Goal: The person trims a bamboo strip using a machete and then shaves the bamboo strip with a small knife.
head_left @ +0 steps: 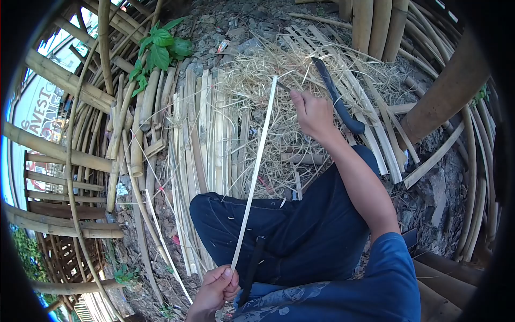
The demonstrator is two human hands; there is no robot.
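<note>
My left hand [217, 287], low in the head view, is closed around the near end of a long pale bamboo strip [255, 180]. The strip slants up and away over my crossed legs. My right hand [314, 114] is closed on a small knife [284, 85], whose dark narrow blade pokes out towards the strip's far end; the handle is hidden in my fist. Just beyond the right hand, a machete [330, 88] with a dark curved handle lies on the shavings. A dark rod-like thing [253, 268] rests against my lap.
Pale bamboo shavings [263, 134] cover the ground ahead. Split bamboo slats [212, 134] lie left of them, more slats [370, 118] to the right. Bamboo poles [70, 153] form a frame at left; a thick post [448, 86] stands at right. A green plant [160, 49] grows behind.
</note>
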